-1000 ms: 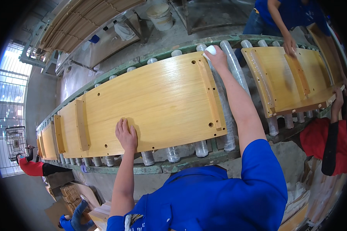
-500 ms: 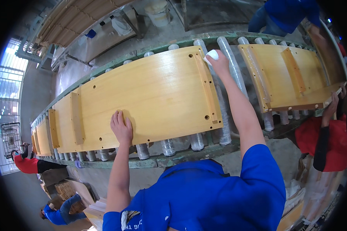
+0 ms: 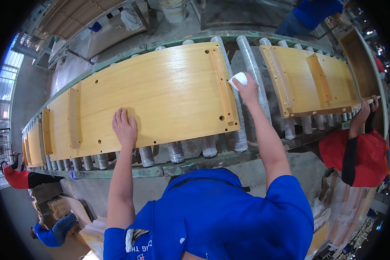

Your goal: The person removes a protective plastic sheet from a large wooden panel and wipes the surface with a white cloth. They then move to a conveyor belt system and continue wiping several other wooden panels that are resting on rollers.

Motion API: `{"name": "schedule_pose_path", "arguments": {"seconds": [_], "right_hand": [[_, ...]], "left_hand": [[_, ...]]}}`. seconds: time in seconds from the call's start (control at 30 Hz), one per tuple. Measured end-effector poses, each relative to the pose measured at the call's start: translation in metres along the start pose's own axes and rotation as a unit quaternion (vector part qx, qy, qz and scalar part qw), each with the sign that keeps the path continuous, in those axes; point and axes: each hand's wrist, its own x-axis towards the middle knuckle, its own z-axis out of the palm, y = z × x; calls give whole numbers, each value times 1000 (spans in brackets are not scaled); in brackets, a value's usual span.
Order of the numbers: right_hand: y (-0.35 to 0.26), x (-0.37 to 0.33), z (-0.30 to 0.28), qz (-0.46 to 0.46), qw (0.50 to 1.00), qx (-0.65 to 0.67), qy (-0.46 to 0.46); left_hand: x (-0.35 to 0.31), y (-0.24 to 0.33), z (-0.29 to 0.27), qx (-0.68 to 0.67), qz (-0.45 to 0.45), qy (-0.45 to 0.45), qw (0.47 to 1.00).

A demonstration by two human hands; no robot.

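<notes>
A long yellow wooden panel (image 3: 151,91) lies across the rollers in front of me. Two wooden strips are fixed across it, one toward the left (image 3: 74,119) and one at its right end (image 3: 223,86). My left hand (image 3: 125,128) rests on the panel's near half, fingers stretched out, holding nothing. In my right hand (image 3: 248,90) is a white squeeze bottle (image 3: 240,79), its narrow tip at the outer edge of the right-end strip. The fingers wrap round the bottle and hide part of it. Dark holes dot the panel near its edges.
Plastic-wrapped rollers (image 3: 251,65) run in a green frame (image 3: 169,170). Right of my panel lies another yellow panel (image 3: 305,78), where a person in red (image 3: 355,156) holds an upright board (image 3: 355,56). More panels stand left; a white bucket (image 3: 174,12) is behind.
My right hand has brought the bottle nearer to me along the right-end strip. My left hand stays flat on the panel. At the right, the co-worker's board has come upright.
</notes>
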Motion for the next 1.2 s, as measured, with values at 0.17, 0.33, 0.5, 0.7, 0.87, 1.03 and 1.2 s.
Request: {"name": "schedule_pose_path", "arguments": {"seconds": [0.17, 0.33, 0.5, 0.7, 0.87, 1.03, 1.2], "right_hand": [[-1, 1, 4, -2, 1000, -15, 5], [-1, -1, 4, 3, 1000, -23, 5], [-1, -11, 0, 2, 1000, -17, 10], [-4, -48, -17, 14, 1000, 8, 11], [-4, -91, -36, 36, 999, 11, -11], [-1, -128, -51, 53, 998, -27, -30], [1, -142, -56, 56, 998, -28, -30]], "left_hand": [[0, -1, -1, 4, -1, -5, 1000], [-1, -1, -1, 6, -4, -4, 1000], [-2, -2, 0, 3, 4, 3, 1000], [-2, -5, 3, 3, 6, 12, 1000], [-2, -9, 5, -1, 17, 13, 1000], [-4, -11, 6, 6, 18, 15, 1000], [-2, -8, 7, 5, 18, 11, 1000]]}}
